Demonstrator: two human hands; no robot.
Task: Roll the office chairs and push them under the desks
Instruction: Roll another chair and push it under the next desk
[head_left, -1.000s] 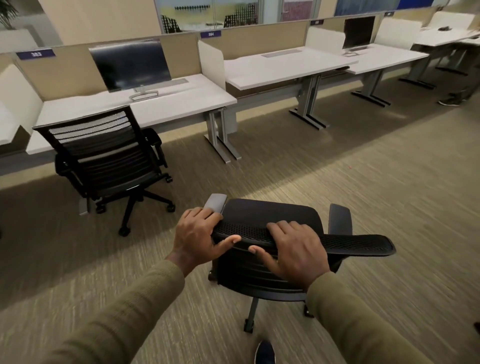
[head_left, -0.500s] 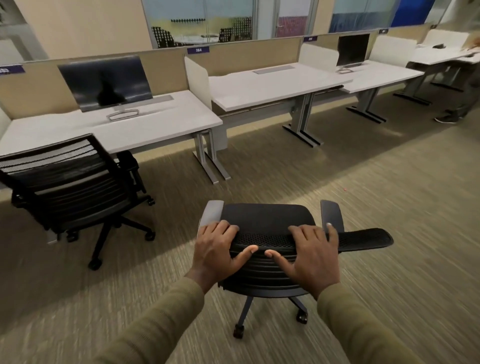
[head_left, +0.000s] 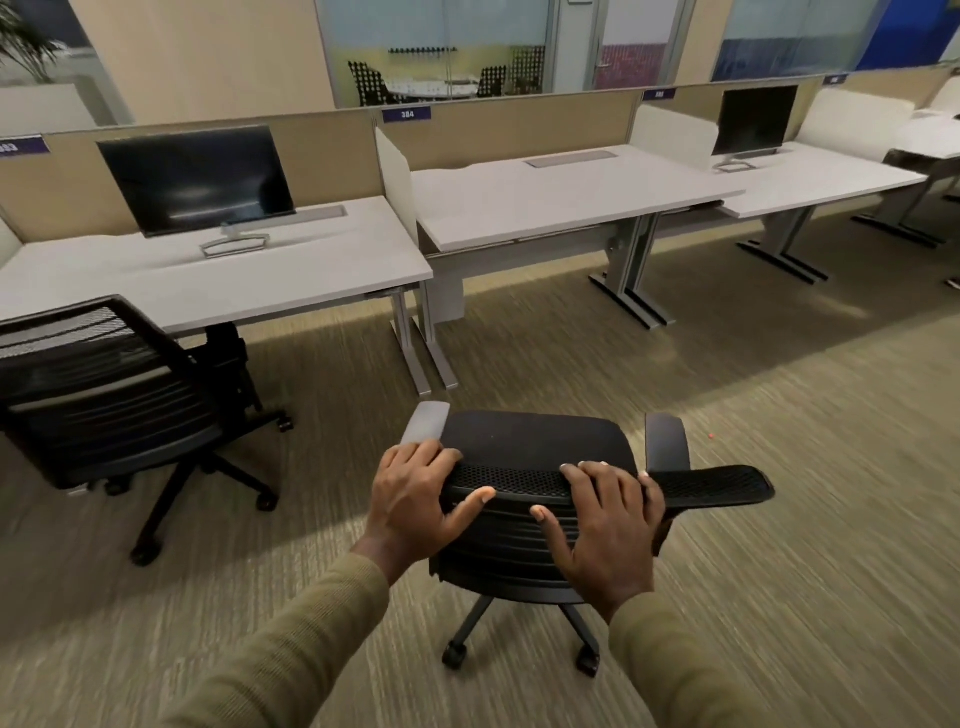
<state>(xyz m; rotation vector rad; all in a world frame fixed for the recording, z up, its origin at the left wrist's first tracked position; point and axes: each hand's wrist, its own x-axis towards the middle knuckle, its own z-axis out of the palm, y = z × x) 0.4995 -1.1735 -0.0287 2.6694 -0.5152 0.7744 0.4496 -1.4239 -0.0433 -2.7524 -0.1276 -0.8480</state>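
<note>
A black office chair (head_left: 535, 441) stands on the carpet right in front of me, its mesh backrest top nearest me. My left hand (head_left: 415, 499) grips the left part of the backrest's top edge, and my right hand (head_left: 608, 525) grips it further right. The chair faces a white desk (head_left: 561, 197) marked 384, with a gap of carpet between them. A second black chair (head_left: 104, 395) sits at the left, partly under the desk (head_left: 218, 280) that carries a monitor.
Grey metal desk legs (head_left: 415, 343) stand between the two desks, and another pair (head_left: 628, 280) is at the right of desk 384. A monitor (head_left: 197, 179) is on the left desk, another monitor (head_left: 753, 122) further right. Beige partitions back the desks.
I have rolled the chair forward and to the right along the row, toward desk 384. The left chair has slid toward the left edge of view. Both hands keep their grip.
</note>
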